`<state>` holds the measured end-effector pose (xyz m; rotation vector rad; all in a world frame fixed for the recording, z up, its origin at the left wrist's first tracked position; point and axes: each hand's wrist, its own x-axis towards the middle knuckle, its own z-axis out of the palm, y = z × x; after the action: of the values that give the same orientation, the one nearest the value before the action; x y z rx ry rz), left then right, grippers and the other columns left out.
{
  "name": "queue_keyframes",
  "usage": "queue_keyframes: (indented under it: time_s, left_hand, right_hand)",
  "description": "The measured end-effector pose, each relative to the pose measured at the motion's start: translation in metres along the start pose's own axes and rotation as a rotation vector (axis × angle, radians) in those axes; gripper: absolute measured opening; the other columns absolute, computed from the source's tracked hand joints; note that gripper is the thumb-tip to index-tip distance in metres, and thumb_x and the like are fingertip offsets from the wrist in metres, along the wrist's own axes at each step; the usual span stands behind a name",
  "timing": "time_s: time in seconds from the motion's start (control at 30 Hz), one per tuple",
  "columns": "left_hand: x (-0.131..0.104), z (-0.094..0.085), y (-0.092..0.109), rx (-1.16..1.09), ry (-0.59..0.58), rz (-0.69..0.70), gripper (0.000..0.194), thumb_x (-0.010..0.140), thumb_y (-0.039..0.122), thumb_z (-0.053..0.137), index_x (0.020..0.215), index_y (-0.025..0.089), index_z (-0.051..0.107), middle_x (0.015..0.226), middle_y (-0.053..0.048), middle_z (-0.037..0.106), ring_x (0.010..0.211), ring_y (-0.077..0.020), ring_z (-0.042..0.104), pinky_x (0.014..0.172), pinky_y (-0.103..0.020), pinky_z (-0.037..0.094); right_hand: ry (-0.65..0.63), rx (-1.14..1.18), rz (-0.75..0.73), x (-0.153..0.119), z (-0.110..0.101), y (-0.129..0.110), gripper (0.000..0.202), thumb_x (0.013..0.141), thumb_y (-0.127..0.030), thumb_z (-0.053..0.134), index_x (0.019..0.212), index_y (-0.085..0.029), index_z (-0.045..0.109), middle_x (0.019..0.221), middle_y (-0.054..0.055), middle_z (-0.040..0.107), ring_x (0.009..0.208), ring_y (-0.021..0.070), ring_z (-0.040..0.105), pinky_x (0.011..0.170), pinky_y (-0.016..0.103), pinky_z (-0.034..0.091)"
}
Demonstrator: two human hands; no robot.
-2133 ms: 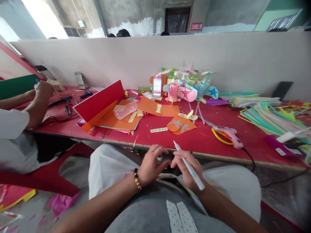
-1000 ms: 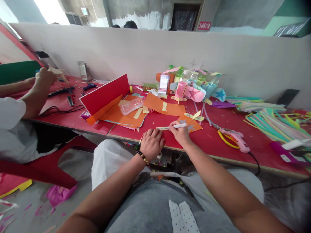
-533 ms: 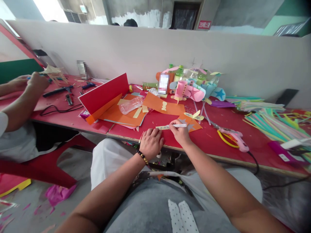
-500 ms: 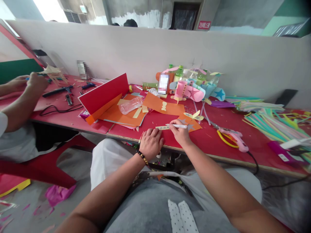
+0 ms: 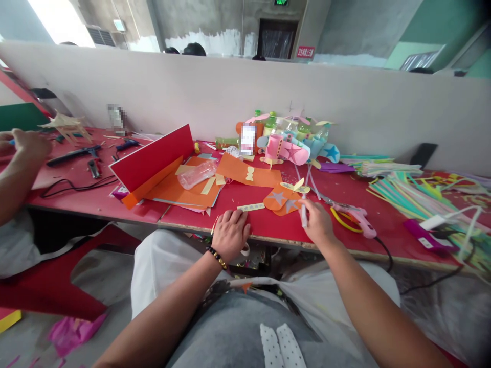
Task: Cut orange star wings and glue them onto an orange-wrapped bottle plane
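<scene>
R fingers [image 5: 311, 206] grip wht pen [image 5: 304, 216]; L fingers [image 5: 233, 217] flat, loose, ylw strip [image 5: 252, 207] just beyond.

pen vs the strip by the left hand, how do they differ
The pen is white; the strip is pale yellow with grey marks. The pen is held in the right hand; the strip lies on the table. Both are narrow.

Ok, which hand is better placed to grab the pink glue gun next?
Probably the right hand: it is nearer the glue gun, though it holds a white pen. The left hand rests at the front edge of the table, farther off.
</scene>
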<state>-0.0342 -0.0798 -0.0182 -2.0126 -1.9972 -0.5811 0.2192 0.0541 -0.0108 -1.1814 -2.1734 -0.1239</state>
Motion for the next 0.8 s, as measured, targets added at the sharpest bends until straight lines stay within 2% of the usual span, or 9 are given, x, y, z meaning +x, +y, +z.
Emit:
queue_keyframes:
  time_s: [0.13,0.23,0.37,0.6,0.7,0.8]
  left_hand:
    - [0.000,-0.001,0.000,0.010,0.004,0.009,0.035,0.096,0.033,0.040,0.126,0.023,0.055,0.126,-0.008,0.058,0.111,-0.0281,0.048,0.092,-0.046,0.041]
    - [0.000,-0.002,0.001,0.015,0.000,0.011,0.035,0.096,0.033,0.040,0.126,0.023,0.055,0.126,-0.008,0.057,0.111,-0.0280,0.049,0.092,-0.045,0.041]
    - [0.000,-0.002,0.001,0.017,0.000,-0.009,0.037,0.095,0.034,0.042,0.127,0.023,0.055,0.126,-0.010,0.057,0.110,-0.0290,0.049,0.092,-0.046,0.042]
    - [0.009,-0.005,-0.001,0.012,-0.028,-0.041,0.042,0.092,0.039,0.047,0.128,0.019,0.055,0.137,-0.013,0.049,0.115,-0.0307,0.045,0.093,-0.047,0.044]
    - [0.015,-0.006,0.009,-0.016,-0.031,0.006,0.041,0.092,0.037,0.048,0.128,0.020,0.055,0.140,-0.012,0.047,0.119,-0.0321,0.042,0.094,-0.050,0.044]
    - [0.026,0.001,0.027,-0.072,-0.060,0.103,0.041,0.091,0.037,0.051,0.130,0.024,0.055,0.141,-0.010,0.046,0.123,-0.0315,0.040,0.099,-0.050,0.042]
  right_hand:
    - [-0.068,-0.180,0.082,-0.008,-0.004,0.036,0.038,0.079,-0.010,0.048,0.113,-0.013,0.064,0.093,0.013,0.070,0.090,0.0275,0.060,0.083,0.037,0.044]
    - [-0.111,-0.219,0.131,-0.012,-0.002,0.048,0.041,0.072,-0.006,0.052,0.112,-0.012,0.064,0.093,0.013,0.069,0.094,0.0285,0.058,0.085,0.037,0.043]
    - [-0.117,-0.222,0.137,-0.014,0.000,0.051,0.040,0.073,-0.008,0.056,0.112,-0.014,0.066,0.094,0.012,0.068,0.094,0.0284,0.057,0.086,0.037,0.042]
    - [-0.104,-0.231,0.154,-0.014,0.003,0.049,0.042,0.079,-0.004,0.048,0.112,-0.019,0.070,0.094,0.012,0.067,0.093,0.0274,0.056,0.088,0.037,0.040]
    - [-0.106,-0.223,0.153,-0.014,0.003,0.048,0.042,0.081,-0.005,0.046,0.111,-0.019,0.072,0.093,0.011,0.067,0.092,0.0271,0.055,0.090,0.038,0.040]
    - [-0.112,-0.215,0.144,-0.013,0.001,0.047,0.041,0.082,-0.005,0.045,0.108,-0.020,0.073,0.091,0.011,0.066,0.091,0.0269,0.055,0.091,0.037,0.040]
